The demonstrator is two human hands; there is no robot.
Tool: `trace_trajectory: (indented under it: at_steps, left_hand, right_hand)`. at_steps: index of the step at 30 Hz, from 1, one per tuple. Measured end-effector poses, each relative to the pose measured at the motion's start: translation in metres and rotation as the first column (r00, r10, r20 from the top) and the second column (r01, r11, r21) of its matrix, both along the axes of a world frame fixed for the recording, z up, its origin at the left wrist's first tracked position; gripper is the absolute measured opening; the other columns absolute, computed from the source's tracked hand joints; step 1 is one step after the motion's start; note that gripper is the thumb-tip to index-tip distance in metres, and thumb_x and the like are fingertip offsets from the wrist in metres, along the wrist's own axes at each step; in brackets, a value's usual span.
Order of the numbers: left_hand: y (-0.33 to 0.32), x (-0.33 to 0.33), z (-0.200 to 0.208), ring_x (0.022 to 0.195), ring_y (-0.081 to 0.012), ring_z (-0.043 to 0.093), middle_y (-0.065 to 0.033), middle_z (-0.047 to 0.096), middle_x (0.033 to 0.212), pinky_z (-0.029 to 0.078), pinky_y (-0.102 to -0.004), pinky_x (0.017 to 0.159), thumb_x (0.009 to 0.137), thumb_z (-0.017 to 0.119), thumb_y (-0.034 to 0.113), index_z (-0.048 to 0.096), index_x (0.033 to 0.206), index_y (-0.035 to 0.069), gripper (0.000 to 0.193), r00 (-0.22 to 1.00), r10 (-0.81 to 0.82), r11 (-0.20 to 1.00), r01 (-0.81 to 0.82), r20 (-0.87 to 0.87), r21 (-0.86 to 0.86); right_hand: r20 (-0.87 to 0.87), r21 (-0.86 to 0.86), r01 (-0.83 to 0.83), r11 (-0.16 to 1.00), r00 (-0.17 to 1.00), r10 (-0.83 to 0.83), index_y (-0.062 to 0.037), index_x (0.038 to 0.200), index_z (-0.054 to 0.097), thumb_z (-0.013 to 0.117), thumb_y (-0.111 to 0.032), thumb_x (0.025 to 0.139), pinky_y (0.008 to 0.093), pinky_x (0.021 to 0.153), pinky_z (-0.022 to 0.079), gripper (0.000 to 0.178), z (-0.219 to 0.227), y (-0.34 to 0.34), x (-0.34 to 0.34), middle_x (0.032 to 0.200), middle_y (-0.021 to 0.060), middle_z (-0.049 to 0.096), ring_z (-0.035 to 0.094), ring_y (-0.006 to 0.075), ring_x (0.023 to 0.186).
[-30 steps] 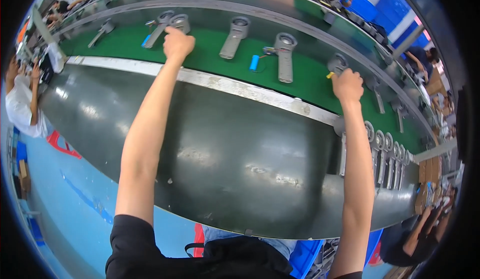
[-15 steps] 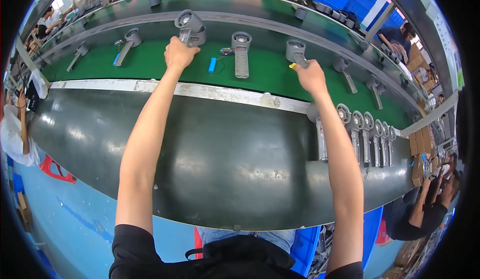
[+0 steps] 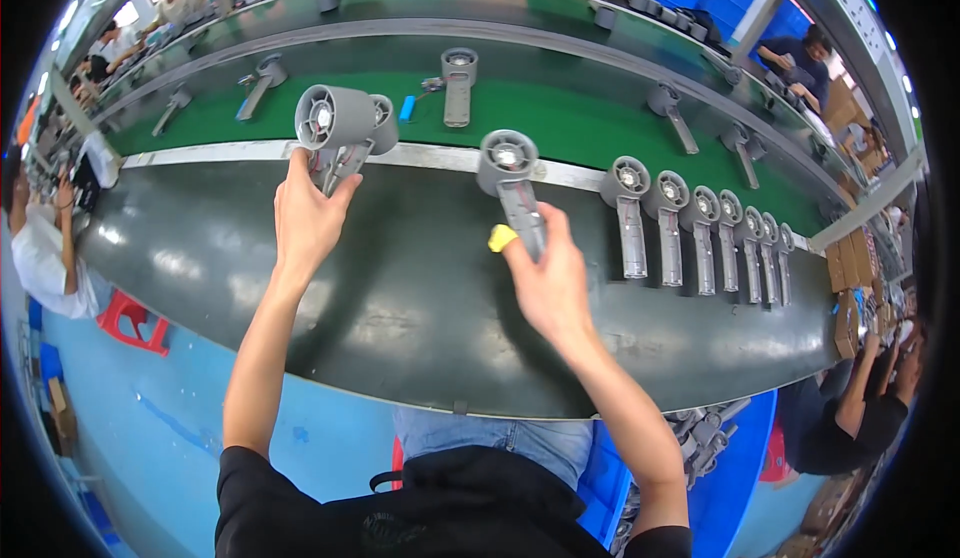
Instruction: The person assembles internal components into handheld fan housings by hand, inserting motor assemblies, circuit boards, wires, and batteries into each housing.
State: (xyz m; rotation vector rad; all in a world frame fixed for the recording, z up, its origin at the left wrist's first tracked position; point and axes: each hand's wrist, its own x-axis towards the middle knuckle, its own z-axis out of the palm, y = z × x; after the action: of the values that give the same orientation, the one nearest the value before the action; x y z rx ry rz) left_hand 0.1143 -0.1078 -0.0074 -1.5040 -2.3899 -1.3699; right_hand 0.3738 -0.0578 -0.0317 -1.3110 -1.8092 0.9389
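My left hand (image 3: 308, 216) is closed around the handle of a grey handheld fan housing (image 3: 345, 113), raised above the near dark tabletop. Just behind its round head shows a second grey fan head (image 3: 382, 126), apparently in the same grasp; my fingers hide how the two handles meet. My right hand (image 3: 550, 278) grips another grey fan housing (image 3: 508, 161) by its open handle, head pointing away from me. Something yellow (image 3: 502, 239) sits at my right thumb tip.
A row of several grey fan housings (image 3: 630, 223) lies to the right on the dark worktable (image 3: 420, 328). Beyond a pale strip, the green belt (image 3: 560, 98) carries more housings, one with a blue cylinder (image 3: 408, 108) beside it. A blue bin (image 3: 735, 478) of grey parts stands below right. Other people sit around.
Both hands have drawn back from the green belt to over the dark tabletop, bringing fan housings along. The right hand has also swung left, uncovering the row on the right.
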Motion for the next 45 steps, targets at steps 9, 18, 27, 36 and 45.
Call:
trace_trajectory:
  at_steps: [9, 18, 27, 36, 45]
  left_hand:
    - [-0.045, -0.072, -0.027, 0.086, -0.0365, 0.067, -0.0195, 0.067, 0.089, 0.049, -0.0434, 0.078, 0.076, 0.08, 0.022, 0.053, 0.107, -0.002, 0.048, 0.954, 0.292, 0.949, -0.298, -0.072, -0.097]
    - [-0.046, -0.093, -0.048, 0.089, -0.041, 0.066, -0.0259, 0.067, 0.09, 0.05, -0.0446, 0.079, 0.081, 0.075, 0.044, 0.057, 0.099, -0.004, 0.054, 0.931, 0.363, 0.93, -0.36, 0.028, -0.067]
    - [-0.063, -0.178, -0.071, 0.101, -0.0459, 0.063, -0.0284, 0.067, 0.102, 0.049, -0.0481, 0.085, 0.086, 0.066, 0.051, 0.061, 0.107, -0.003, 0.058, 0.896, 0.355, 0.892, -0.41, -0.265, -0.189]
    - [-0.054, -0.13, -0.031, 0.11, -0.0343, 0.056, -0.0138, 0.063, 0.112, 0.044, -0.0447, 0.092, 0.088, 0.069, 0.034, 0.064, 0.114, 0.005, 0.039, 0.743, 0.334, 0.892, -0.447, -0.58, -0.059]
    - [0.046, 0.046, 0.009, 0.081, -0.0191, 0.061, -0.0095, 0.067, 0.087, 0.046, -0.0301, 0.075, 0.094, 0.064, 0.023, 0.066, 0.097, -0.002, 0.025, 0.965, -0.24, 0.97, 0.243, -0.103, 0.015]
  right_hand:
    - [-0.237, -0.072, -0.16, 0.985, 0.962, 0.139, 0.0075, 0.131, 0.038, 0.06, -0.027, 0.091, 0.0486, 0.09, 0.047, 0.057, -0.033, -0.03, -0.178, 0.112, 0.0299, 0.062, 0.062, 0.0446, 0.105]
    - [-0.192, -0.175, -0.228, 0.958, 0.962, 0.194, 0.0115, 0.138, 0.034, 0.053, -0.03, 0.095, 0.048, 0.099, 0.044, 0.062, -0.048, -0.042, -0.228, 0.129, 0.0317, 0.05, 0.053, 0.0444, 0.119]
    - [0.018, 0.079, -0.243, 0.967, 0.97, 0.243, 0.0025, 0.124, 0.059, 0.058, -0.027, 0.09, 0.0355, 0.076, 0.053, 0.044, -0.008, 0.075, -0.087, 0.095, 0.0146, 0.071, 0.07, 0.0221, 0.079]
    - [0.563, 0.405, 0.403, 0.82, 0.597, -0.572, -0.0006, 0.109, 0.069, 0.06, -0.035, 0.088, 0.0436, 0.095, 0.05, 0.041, -0.005, 0.297, 0.143, 0.115, 0.0186, 0.068, 0.064, 0.0387, 0.108]
    - [0.111, -0.175, 0.192, 0.966, 0.978, -0.175, -0.0011, 0.063, 0.062, 0.071, -0.03, 0.083, 0.0293, 0.04, 0.03, 0.037, -0.04, 0.34, 0.148, 0.054, 0.0036, 0.052, 0.04, 0.0112, 0.041]
